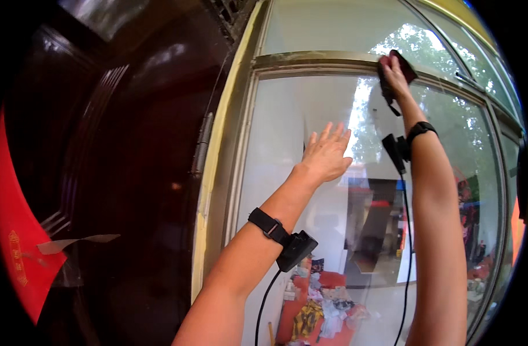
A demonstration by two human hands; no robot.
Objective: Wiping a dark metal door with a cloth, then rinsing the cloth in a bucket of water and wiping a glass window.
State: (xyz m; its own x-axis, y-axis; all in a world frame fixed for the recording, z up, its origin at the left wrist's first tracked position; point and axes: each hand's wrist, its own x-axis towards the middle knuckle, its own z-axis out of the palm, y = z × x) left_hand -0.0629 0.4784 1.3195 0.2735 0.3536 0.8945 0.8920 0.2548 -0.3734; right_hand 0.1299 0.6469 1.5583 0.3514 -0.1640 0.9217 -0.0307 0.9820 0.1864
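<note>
My right hand [395, 78] reaches up to the metal crossbar [321, 62] of a window frame. It is closed on a dark cloth [403, 64], which lies against the bar and hangs down a little below it. My left hand [326, 153] is lower and to the left, in front of the big glass pane [275, 121]. Its fingers are spread, and nothing is in it. Whether its palm touches the glass, I cannot tell. Each forearm wears a black strap with a small black device [297, 251] and a cable.
A dark, glossy door [143, 173] with a hinge [203, 141] stands at the left, and a red paper [21, 230] hangs on it. Through the glass, a heap of clothes [327, 305] on something red shows low down. Trees reflect in the panes.
</note>
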